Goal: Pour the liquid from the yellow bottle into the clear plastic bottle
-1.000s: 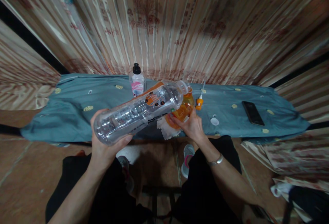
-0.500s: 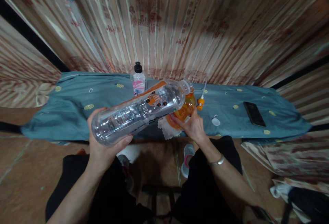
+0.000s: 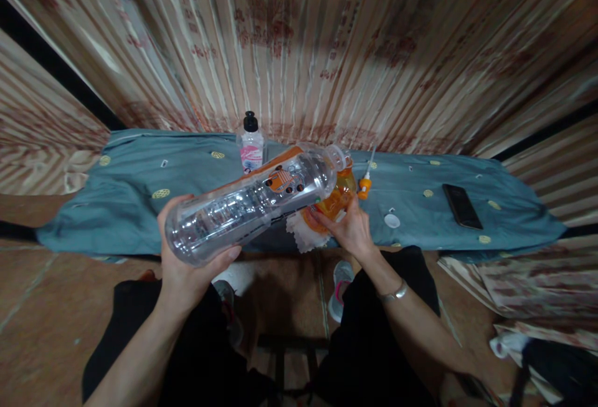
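Observation:
My left hand (image 3: 189, 270) is wrapped round the base of a large clear plastic bottle (image 3: 247, 204) with an orange label. The bottle tilts to the right, and its uncapped neck meets the mouth of an amber bottle (image 3: 342, 190). Around that amber bottle my right hand (image 3: 352, 226) is closed, tipping it toward the clear one. A pale cloth or tissue with a ragged edge (image 3: 306, 232) hangs below the amber bottle. Just right of the two necks lies an orange pump top (image 3: 365, 187) with its thin tube. Whether liquid is flowing cannot be made out.
A blue-green cloth (image 3: 140, 201) covers the long table. On it are a clear bottle with a black cap and pink label (image 3: 252, 148), a small white cap (image 3: 392, 220) and a black phone (image 3: 461, 206). Patterned curtains (image 3: 299, 52) hang close behind.
Hardly anything differs. Both hands hold the two bottles in the same tilted pose, neck to neck, with only a slight shift of the view.

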`<state>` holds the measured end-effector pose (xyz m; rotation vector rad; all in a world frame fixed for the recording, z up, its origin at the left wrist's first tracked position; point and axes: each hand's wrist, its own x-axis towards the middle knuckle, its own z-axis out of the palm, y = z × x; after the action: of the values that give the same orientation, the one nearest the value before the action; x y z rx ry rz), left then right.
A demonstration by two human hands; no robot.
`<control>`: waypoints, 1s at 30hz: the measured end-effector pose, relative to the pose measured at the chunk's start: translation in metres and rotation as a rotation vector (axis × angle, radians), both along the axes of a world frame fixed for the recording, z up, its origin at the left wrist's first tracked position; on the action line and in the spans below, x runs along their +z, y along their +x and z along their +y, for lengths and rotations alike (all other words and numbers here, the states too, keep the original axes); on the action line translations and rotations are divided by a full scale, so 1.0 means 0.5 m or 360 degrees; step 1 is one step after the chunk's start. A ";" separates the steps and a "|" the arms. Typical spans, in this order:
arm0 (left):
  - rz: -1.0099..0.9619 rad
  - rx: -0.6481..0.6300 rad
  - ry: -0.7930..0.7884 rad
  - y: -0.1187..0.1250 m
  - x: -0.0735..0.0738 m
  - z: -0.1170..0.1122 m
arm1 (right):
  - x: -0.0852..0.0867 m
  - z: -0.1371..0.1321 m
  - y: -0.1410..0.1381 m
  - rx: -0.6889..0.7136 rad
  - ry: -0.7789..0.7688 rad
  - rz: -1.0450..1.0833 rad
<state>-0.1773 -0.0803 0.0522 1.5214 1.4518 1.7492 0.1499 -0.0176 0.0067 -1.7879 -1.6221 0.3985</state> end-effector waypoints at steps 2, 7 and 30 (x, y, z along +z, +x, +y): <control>-0.0011 0.0004 -0.0020 0.000 0.001 -0.001 | 0.001 0.000 0.001 0.0003 -0.0013 -0.0014; -0.0049 -0.0014 -0.0038 0.003 0.001 0.000 | 0.005 0.001 0.004 0.0020 -0.0037 -0.0018; 0.0005 -0.0002 -0.0018 0.009 -0.005 -0.010 | -0.003 -0.004 0.004 -0.0024 0.0005 0.0045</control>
<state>-0.1725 -0.0852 0.0496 1.5198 1.4596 1.7354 0.1519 -0.0197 0.0050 -1.7835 -1.5882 0.4126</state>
